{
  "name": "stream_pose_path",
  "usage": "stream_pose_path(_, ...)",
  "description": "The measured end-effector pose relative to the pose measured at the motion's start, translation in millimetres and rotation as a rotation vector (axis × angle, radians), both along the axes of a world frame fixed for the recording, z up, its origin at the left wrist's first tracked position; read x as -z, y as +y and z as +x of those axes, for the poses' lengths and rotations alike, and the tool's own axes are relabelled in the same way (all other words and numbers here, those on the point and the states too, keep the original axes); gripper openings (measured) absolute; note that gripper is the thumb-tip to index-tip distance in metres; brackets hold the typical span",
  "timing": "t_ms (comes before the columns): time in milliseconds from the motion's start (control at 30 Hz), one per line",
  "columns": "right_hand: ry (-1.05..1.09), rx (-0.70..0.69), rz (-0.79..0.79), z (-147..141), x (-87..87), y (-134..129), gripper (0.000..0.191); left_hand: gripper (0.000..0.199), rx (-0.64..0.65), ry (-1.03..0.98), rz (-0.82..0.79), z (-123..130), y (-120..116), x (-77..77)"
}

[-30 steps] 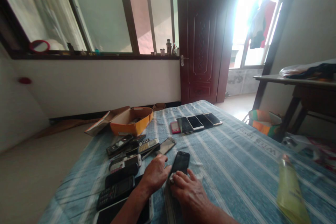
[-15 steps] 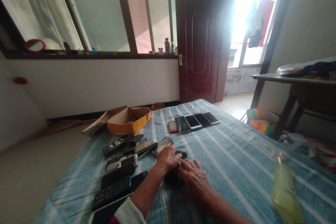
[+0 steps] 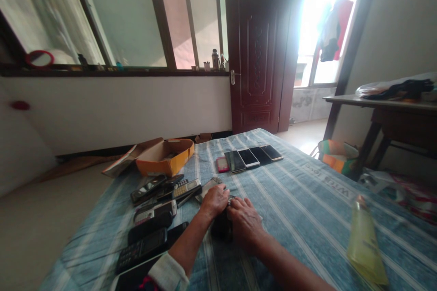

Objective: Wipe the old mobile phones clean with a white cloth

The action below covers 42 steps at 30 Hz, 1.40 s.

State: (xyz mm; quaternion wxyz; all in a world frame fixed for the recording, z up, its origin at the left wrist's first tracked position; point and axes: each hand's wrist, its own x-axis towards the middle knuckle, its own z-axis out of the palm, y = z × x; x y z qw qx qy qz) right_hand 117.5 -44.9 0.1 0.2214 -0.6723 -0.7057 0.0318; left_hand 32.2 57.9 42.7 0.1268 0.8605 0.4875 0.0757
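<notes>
— Blue striped cloth (image 3: 290,218) beneath the work. Hands?
— Left hand (image 3: 215,201) and right hand (image 3: 245,223) close together, fingers bent over a dark phone (image 3: 221,228).
— Clamped on it?
— Cannot tell for either; fingertips hidden, phone mostly covered, lying between them.
— Left of the grip?
— Loose cluster: keypad phone (image 3: 187,189) among others. Pale phone (image 3: 209,185) just beyond the left hand, partly hidden by it.
— Farther out?
— Orange box (image 3: 167,167), open, beyond and left. White phone (image 3: 249,158) in a row of flat ones, beyond and slightly right.
— Right side?
— Yellow bottle (image 3: 367,245), well apart.
</notes>
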Motion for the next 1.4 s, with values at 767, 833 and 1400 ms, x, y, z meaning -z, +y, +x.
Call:
stream_pose_path(767, 0.23, 0.076, 0.037, 22.5, 8.2, 2.8, 0.033, 0.014, -0.011, 0.066, -0.008, -4.5, -14.6, 1.9)
stream_pose_path(833, 0.277, 0.062, 0.068, 25.8, 12.7, 5.9, 0.034, 0.02, 0.015, 0.078, -0.01, -3.9, -20.4, 1.5)
stream_pose_path(1400, 0.49, 0.0, 0.193, 37.5, 29.4, 20.4, 0.033, 0.05, -0.08, 0.115, 0.002, 12.2, -55.8, 3.2)
